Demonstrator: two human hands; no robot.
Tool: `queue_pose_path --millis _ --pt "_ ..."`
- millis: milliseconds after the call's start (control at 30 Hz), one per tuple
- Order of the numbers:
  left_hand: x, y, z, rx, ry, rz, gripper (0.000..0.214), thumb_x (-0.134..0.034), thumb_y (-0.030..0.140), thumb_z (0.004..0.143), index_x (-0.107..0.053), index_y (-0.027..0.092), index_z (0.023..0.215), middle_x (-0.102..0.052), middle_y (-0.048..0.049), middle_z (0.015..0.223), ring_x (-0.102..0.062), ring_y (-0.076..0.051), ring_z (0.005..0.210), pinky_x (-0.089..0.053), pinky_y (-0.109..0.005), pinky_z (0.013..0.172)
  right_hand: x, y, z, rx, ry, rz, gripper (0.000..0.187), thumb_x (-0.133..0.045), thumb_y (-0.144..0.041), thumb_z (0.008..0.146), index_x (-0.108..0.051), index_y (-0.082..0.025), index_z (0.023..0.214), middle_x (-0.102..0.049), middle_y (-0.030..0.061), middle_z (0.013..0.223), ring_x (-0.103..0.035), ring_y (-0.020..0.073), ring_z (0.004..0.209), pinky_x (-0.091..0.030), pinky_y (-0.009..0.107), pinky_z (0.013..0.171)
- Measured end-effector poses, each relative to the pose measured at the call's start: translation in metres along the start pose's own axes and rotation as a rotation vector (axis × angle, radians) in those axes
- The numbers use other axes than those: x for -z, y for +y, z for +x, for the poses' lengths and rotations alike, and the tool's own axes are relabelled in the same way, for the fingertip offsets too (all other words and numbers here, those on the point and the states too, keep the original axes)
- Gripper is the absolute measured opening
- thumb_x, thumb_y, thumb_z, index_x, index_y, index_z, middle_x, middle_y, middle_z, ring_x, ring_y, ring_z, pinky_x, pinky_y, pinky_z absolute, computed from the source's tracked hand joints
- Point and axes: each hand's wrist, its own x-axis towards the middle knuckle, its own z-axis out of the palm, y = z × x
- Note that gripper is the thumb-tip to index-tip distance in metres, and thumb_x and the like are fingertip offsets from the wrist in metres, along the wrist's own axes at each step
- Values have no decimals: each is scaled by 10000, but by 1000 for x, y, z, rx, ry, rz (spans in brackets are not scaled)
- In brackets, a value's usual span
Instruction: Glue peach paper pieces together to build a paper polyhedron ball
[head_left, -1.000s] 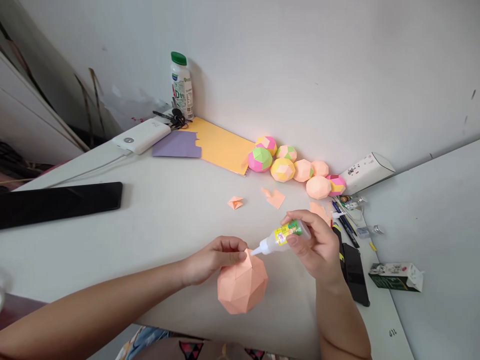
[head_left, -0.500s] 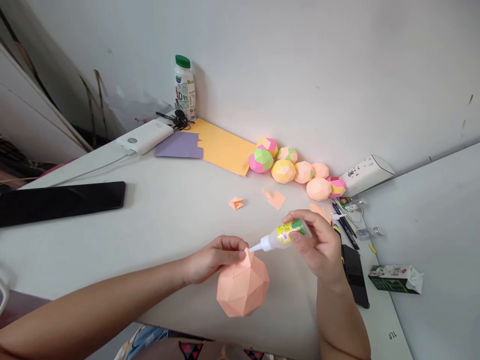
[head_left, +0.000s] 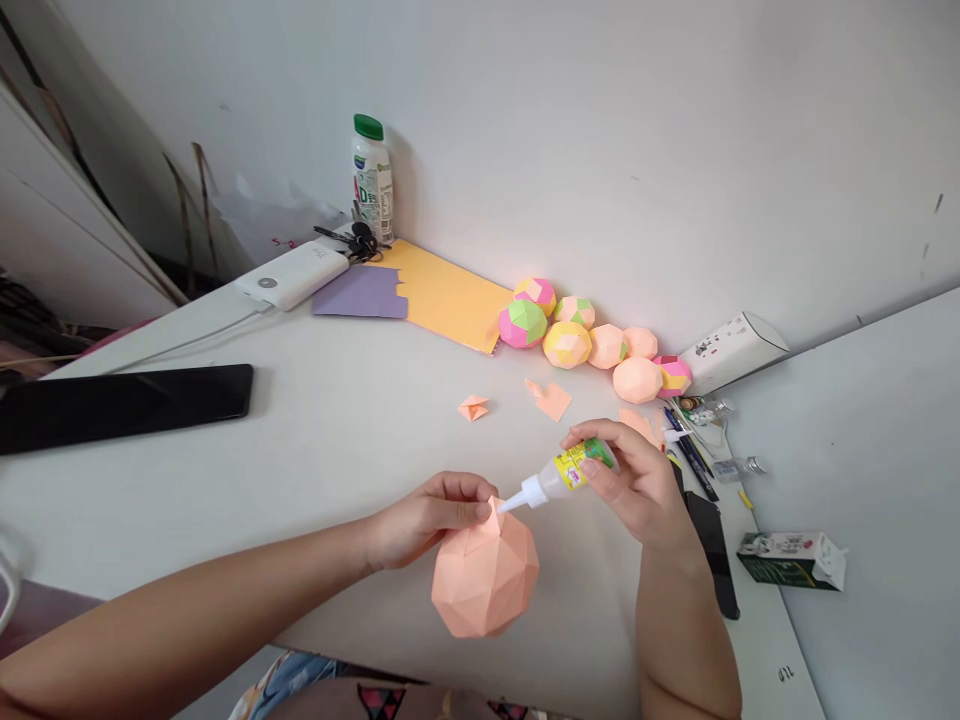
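Peach paper ball (head_left: 486, 588): left hand (head_left: 424, 522) pinched its top flap (head_left: 496, 518), right hand (head_left: 641, 485) held a squeeze bottle (head_left: 559, 478), nozzle (head_left: 531, 491) at that flap.

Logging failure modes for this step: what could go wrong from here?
1. The squeeze bottle in the right hand tilts nozzle-down at the raised flap; a hard squeeze might release too much.
2. The left hand pinches close to the nozzle, so its fingertips could get smeared.
3. The faceted ball seems gripped only near its top; it might twist or crease.
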Motion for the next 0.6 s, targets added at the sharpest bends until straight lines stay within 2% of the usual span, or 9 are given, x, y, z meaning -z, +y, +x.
queue_pose_path --millis 267,433,600 --pt "0 0 0 11 3 4 229 -751 360 670 -667 149 703 -563 -12 633 -490 -131 573 -348 -242 559 4 -1 1 12 2 -107 178 -560 -298 896 -628 -236 1048 -632 61 973 -586 201 888 -518 322 709" --pt "1 0 0 6 1 -8 249 -772 367 660 -675 143 707 -562 -3 629 -502 -125 585 -352 -236 571 7 -5 0 28 31 -62 175 -574 -274 888 -632 -247 1051 -623 52 979 -590 194 896 -519 308 718" --pt "1 -1 0 6 -7 -6 225 -764 349 676 -698 144 742 -588 -16 672 -522 -130 604 -367 -242 580 9 -8 -1 29 -37 -92 180 -551 -294 894 -632 -241 1046 -636 63 972 -589 216 915 -521 345 739"
